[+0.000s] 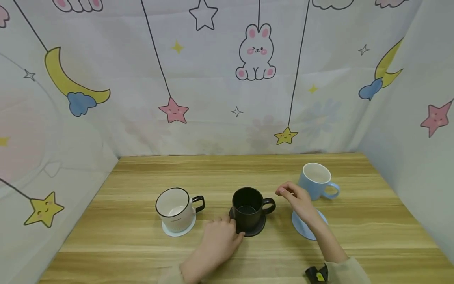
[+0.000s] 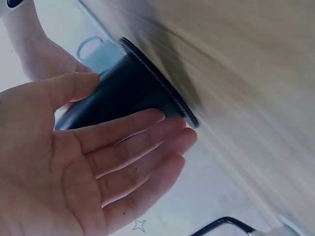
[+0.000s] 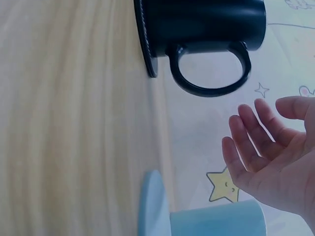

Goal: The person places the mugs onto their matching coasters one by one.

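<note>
A black mug (image 1: 247, 209) stands on a round black coaster (image 1: 260, 228) with a stitched edge. Beside its near left side is my left hand (image 1: 220, 238); in the left wrist view the fingers (image 2: 147, 142) extend to the coaster's rim, though I cannot tell whether they touch it. My right hand (image 1: 296, 199) hovers to the right of the black mug's handle (image 3: 209, 91), apart from it, with fingers loosely bent and holding nothing. Behind that hand a light blue mug (image 1: 313, 183) stands on the table. The blue coaster (image 1: 303, 228) lies in front of that mug, partly hidden by the right forearm.
On the left, a white mug (image 1: 173, 209) with a black rim and handle stands on a pale coaster (image 1: 177, 233). A small black object (image 1: 313, 274) with a yellow mark is by the right sleeve. A printed curtain (image 1: 213, 79) hangs behind the wooden table (image 1: 124, 236).
</note>
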`<state>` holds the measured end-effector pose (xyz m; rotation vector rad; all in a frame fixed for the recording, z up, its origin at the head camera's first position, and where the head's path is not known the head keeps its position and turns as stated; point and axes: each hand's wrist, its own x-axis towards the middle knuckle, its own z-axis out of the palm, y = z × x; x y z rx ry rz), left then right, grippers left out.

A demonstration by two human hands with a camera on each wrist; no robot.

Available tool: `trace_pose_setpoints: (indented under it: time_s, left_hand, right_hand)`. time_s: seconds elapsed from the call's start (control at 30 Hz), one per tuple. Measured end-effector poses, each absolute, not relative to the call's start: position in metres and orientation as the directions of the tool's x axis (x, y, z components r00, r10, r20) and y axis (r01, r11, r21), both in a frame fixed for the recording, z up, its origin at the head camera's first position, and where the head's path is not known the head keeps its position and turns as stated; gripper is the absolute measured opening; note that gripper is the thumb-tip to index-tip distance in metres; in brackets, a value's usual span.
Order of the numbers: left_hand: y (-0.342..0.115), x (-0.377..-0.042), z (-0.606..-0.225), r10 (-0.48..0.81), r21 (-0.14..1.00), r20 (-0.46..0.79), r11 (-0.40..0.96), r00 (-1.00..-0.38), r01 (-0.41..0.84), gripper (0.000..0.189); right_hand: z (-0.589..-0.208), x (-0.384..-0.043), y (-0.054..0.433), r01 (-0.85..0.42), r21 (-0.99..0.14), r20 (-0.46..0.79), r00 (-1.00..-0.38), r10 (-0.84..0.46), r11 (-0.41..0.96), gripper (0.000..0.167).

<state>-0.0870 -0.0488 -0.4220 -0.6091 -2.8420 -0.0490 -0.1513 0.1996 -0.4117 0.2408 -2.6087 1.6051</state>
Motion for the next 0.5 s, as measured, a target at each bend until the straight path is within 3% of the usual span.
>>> trace_pose_setpoints:
  time_s: [0.3, 0.5]
  left_hand:
    - [-0.034, -0.078, -0.413, 0.495, 0.061, 0.271, 0.847, -0.825, 0.528, 0.027]
    - [-0.015, -0.075, -0.409, 0.584, 0.066, 0.273, 0.781, -0.764, 0.621, 0.023]
  right_hand:
    - [-0.404, -0.152, 0.209, -0.184, -0.881, 0.169, -0.983, -0.073, 0.436, 0.029]
    - [-0.400, -0.153, 0.216, -0.245, -0.902, 0.252, -0.967, -0.027, 0.356, 0.030]
